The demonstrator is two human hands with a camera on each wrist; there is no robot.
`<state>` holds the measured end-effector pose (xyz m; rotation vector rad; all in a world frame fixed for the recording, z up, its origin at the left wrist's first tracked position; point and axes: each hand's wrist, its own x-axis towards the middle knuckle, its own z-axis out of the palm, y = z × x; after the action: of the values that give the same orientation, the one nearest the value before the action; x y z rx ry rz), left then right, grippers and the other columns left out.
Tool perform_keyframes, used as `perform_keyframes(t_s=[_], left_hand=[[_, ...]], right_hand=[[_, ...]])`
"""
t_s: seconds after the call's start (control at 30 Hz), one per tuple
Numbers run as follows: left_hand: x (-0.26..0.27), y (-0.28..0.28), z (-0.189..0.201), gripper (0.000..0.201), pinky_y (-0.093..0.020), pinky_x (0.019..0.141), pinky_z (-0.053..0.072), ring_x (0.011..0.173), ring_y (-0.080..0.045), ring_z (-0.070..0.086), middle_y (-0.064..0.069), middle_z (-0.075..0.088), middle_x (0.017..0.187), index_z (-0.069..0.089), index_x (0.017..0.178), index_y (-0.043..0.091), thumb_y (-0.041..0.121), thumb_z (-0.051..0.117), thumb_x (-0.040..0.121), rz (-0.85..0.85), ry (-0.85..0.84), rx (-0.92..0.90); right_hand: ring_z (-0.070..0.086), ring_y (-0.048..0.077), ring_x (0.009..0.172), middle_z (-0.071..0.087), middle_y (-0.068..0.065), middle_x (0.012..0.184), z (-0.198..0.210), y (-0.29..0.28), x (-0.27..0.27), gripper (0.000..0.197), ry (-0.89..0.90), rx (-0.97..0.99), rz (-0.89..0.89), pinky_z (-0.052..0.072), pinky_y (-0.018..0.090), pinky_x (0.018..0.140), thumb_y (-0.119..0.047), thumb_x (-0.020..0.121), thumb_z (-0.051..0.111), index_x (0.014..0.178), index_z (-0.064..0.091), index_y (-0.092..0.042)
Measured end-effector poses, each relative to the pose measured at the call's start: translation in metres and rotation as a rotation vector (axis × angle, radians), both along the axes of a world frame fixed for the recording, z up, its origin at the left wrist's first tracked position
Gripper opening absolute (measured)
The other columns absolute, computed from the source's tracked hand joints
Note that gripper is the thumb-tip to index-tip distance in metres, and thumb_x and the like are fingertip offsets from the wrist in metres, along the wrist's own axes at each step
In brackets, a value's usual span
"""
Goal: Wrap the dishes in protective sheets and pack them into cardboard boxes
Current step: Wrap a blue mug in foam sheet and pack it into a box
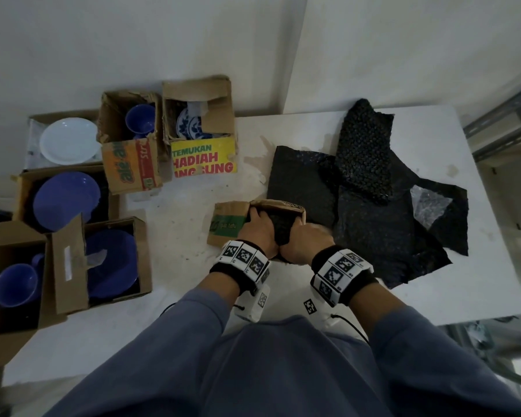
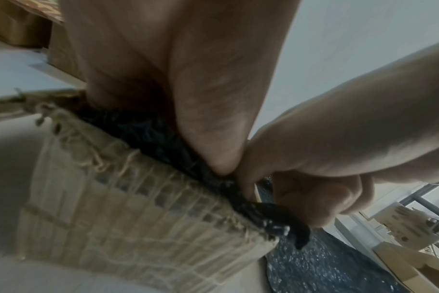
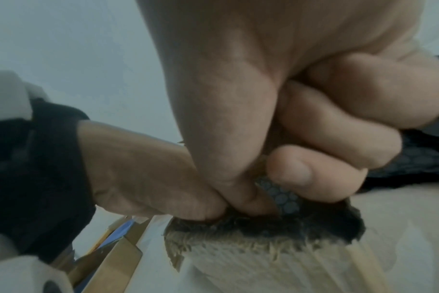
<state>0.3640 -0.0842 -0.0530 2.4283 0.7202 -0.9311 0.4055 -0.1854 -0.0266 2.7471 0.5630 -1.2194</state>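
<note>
Left hand point(image 1: 260, 228) and right hand point(image 1: 306, 240), fingers curled, grip the black bubble-wrapped bundle point(image 1: 282, 228), seating it snugly inside the small cardboard box point(image 1: 229, 218), evidently for cushioning.

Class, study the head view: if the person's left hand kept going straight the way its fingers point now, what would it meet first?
The left hand points down into the small cardboard box, already pressing on the black wrapped bundle. It would meet that bundle first, then probably the box's far wall; depth is unclear.
</note>
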Motion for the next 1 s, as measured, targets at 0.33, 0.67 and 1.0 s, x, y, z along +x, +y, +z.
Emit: perform_keyframes(t_s=[0.33,0.67,1.0], left_hand=[[-0.001,0.001,0.000,0.083,-0.040,0.100,0.048,0.119,-0.034,0.057,-0.017,0.004,0.158,0.022,0.147,0.006,0.027,0.074,0.085,-0.007,0.001,-0.019],[-0.003,-0.001,0.002,0.078,-0.041,0.103,0.046,0.120,-0.032,0.056,-0.018,0.007,0.158,0.020,0.149,0.006,0.026,0.068,0.089,0.007,-0.015,-0.015],[-0.007,-0.003,0.005,0.076,-0.041,0.101,0.045,0.122,-0.033,0.055,-0.015,0.012,0.156,0.024,0.147,0.007,0.021,0.069,0.088,0.038,-0.043,-0.017]], right_hand=[[0.061,0.026,0.114,0.057,0.016,0.133,0.007,0.011,0.011,0.091,0.095,-0.009,0.000,0.044,0.029,0.075,-0.035,0.093,0.055,0.153,0.002,0.009],[0.056,0.023,0.082,0.059,0.003,0.096,0.021,0.003,0.001,0.026,-0.038,-0.086,0.178,0.045,0.032,0.068,-0.042,0.094,0.052,0.094,0.056,-0.017],[0.054,0.022,0.079,0.055,0.003,0.089,0.023,-0.002,-0.006,0.025,-0.050,-0.088,0.233,0.044,0.031,0.068,-0.039,0.095,0.051,0.090,0.060,-0.016]])
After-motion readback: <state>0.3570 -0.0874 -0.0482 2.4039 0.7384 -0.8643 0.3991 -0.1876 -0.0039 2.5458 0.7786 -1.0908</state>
